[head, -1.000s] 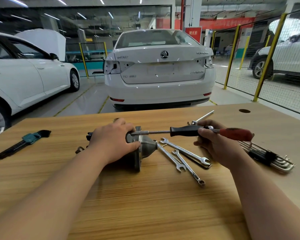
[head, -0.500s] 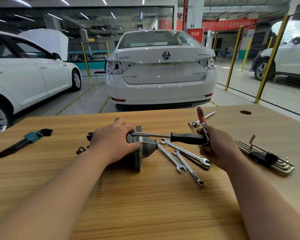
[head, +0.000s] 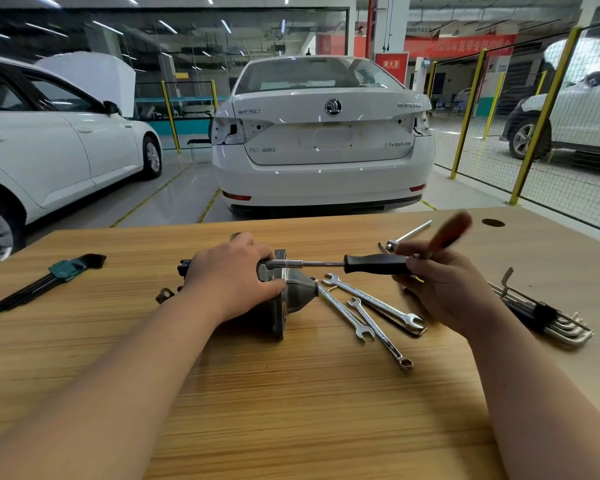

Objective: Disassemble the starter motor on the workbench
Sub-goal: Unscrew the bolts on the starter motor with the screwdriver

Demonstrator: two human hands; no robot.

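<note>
The grey metal starter motor [head: 297, 295] lies on its side in the middle of the wooden workbench [head: 291, 410]. My left hand [head: 231, 277] grips its body from above and hides most of it. A black-handled driver [head: 374, 264] runs level from the motor's flange to my right hand [head: 440, 289], which grips the handle's end. A red-handled tool [head: 447, 233], blurred, sticks up and to the right out of the same hand.
Three combination spanners [head: 371, 306] lie fanned out just right of the motor. A silver hex key set [head: 548, 317] is at the right, a black and green hex key set [head: 49, 278] at the left. A T-shaped socket bar [head: 407, 233] lies behind my right hand. Small loose parts [head: 163, 294] sit left of the motor.
My right hand has been turning the driver: the red handle swung from level right, to upright, to tilted up-right now. My left hand and the motor stayed still.
</note>
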